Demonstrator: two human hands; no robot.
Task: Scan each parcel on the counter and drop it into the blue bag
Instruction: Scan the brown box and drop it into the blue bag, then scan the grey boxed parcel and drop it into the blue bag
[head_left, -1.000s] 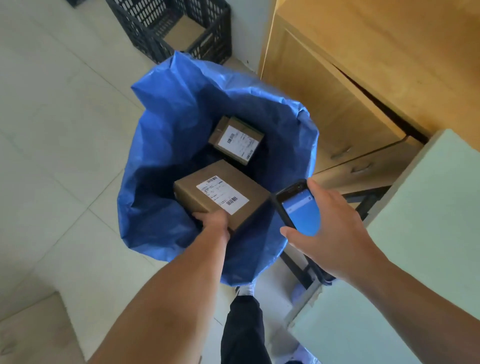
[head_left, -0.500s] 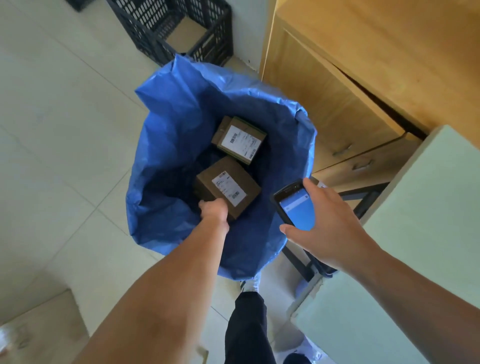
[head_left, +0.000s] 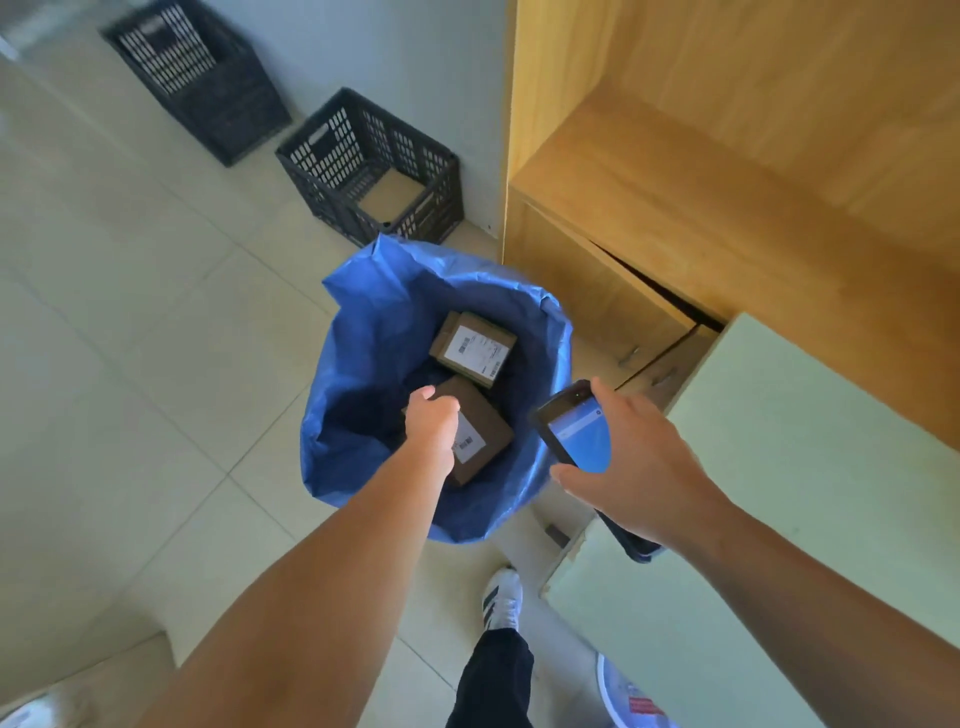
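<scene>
1. Right hand (head_left: 639, 467): grips a handheld scanner (head_left: 571, 431), with the thumb at its near edge and a finger over its far edge. The screen is lit blue and faces up. The pale green counter (head_left: 779, 493) runs to the right of this hand and under the forearm.
2. Left hand (head_left: 431, 421): left of the scanner, over the bag's mouth, back of the hand toward the camera, fingers curled downward. It overlaps the near-left corner of a parcel. I cannot tell whether the fingers hold that parcel or are clear of it.
3. Blue bag (head_left: 363, 301): stands on the floor with its mouth open, directly below the left hand. It holds two brown parcels, labels up.
   - The near parcel (head_left: 483, 436) lies right under the left hand.
   - The far parcel (head_left: 475, 348) lies just beyond it, toward the bag's far wall.
   - Contact between the two is unclear.
4. Progress (judgement): two parcels are in the bag, and the near one is at the point of release or just past it. No waiting parcel is in view, so the number left is unknown. The next parcel would have to come from the counter on the scanner side.
5. Beyond the bag:
   - A black crate (head_left: 374, 166) sits just past the bag's far rim, with a flat cardboard sheet (head_left: 392, 195) in its bottom.
   - A black basket (head_left: 197, 78) stands farther off to the left, its contents not visible.
</scene>
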